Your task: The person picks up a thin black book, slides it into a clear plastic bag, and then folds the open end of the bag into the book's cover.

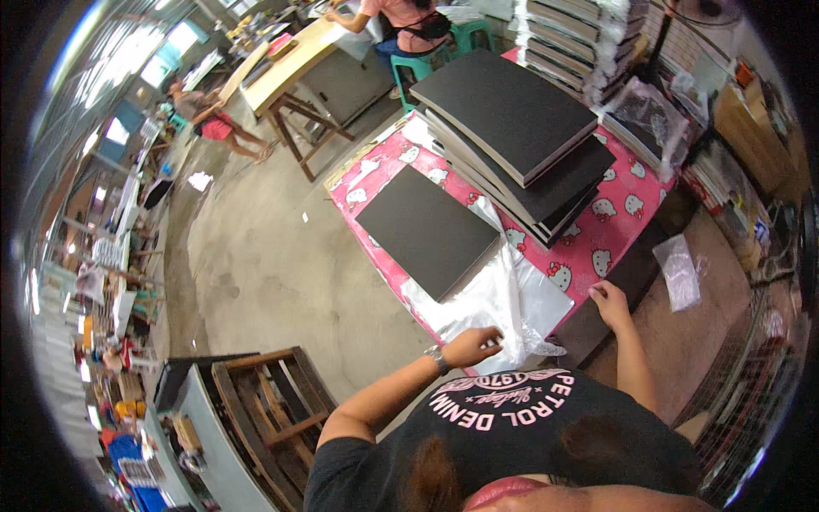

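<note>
the left hand (pixel 471 346), low centre of the frame, has its fingers curled loosely inward with narrow gaps; its palm is out of sight, so i cannot tell whether it grips the plastic (pixel 505 317) beside it or only hangs over it. the right hand (pixel 610 306), right of centre, has thumb and forefinger close together at the edge of the pink cover (pixel 627 245); whether anything thin is pinched there i cannot tell. a watch (pixel 438 359) circles the left wrist, and a black shirt (pixel 529 444) runs off the lower edge

the plastic is clear, glossy and crinkled, bunched into ridges near the left hand. it reaches a slab (pixel 428 230) in mid-frame, matte black, flat and rectangular; how far it runs beneath is hidden. the cover is smooth, printed with white cat faces, some blocked by the stack (pixel 508 111) at upper centre, where similar black slabs lie askew, grey at the edges and hard to count

farther out, a wrapped pile (pixel 559 43) is cut off at the top right, as is the head of a seated person (pixel 405 15) at the top. a slatted wooden frame (pixel 286 435) stands at lower left, and the far left rim is bent and blurred
</note>
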Motion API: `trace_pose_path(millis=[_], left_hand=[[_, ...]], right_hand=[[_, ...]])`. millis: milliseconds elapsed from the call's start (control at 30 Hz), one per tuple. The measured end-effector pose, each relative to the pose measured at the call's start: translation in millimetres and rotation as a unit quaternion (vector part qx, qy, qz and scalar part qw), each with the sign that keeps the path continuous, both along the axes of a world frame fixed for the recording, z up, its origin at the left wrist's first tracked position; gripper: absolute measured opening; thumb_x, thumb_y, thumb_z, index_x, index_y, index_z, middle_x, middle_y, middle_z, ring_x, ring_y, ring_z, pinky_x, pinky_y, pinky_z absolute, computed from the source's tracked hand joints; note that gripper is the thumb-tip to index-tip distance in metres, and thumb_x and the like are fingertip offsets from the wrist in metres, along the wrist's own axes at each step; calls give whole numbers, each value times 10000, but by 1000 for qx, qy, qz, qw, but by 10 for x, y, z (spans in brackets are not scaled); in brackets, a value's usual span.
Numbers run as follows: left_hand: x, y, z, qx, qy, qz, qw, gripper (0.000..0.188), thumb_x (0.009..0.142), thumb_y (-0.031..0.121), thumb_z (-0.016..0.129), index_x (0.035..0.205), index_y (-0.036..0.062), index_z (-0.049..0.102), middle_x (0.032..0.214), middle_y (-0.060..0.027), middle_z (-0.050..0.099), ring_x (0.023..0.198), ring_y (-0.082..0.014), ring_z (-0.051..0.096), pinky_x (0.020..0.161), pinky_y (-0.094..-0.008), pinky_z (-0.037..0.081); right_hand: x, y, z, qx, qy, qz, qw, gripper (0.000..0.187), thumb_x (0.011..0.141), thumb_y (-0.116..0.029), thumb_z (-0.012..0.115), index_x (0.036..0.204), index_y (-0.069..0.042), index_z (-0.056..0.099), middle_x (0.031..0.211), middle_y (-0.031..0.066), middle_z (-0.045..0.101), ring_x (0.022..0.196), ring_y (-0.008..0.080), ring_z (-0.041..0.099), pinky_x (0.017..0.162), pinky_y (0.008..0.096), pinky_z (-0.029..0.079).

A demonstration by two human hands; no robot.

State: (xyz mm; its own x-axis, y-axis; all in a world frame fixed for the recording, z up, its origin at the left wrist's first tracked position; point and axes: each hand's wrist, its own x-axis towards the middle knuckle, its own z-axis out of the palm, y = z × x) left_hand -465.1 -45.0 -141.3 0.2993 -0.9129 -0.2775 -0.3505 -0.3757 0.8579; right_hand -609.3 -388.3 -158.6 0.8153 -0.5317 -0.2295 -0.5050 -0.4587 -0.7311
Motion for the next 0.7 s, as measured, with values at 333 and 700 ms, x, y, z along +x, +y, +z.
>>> trace_pose_path(millis=[333,700], left_hand=[[-1268,145,-104,89,335,145,927,310,854,110,625,1135,-14,579,1051,-37,645,931,-94,556,850,-271,446],[-1924,95,503,53,392,314,863,317,888,139,579,1166,-14,570,1093,-46,627,953,-102,559,871,-261,448]], right_hand=[[-185,-228,302,386,300,472,733,305,814,-122,663,1098,-18,625,1005,16,651,897,127,564,791,313,465],[-184,-814,670,330,396,509,689,349,809,-89,677,1136,-5,586,1060,56,637,949,168,568,819,354,465]])
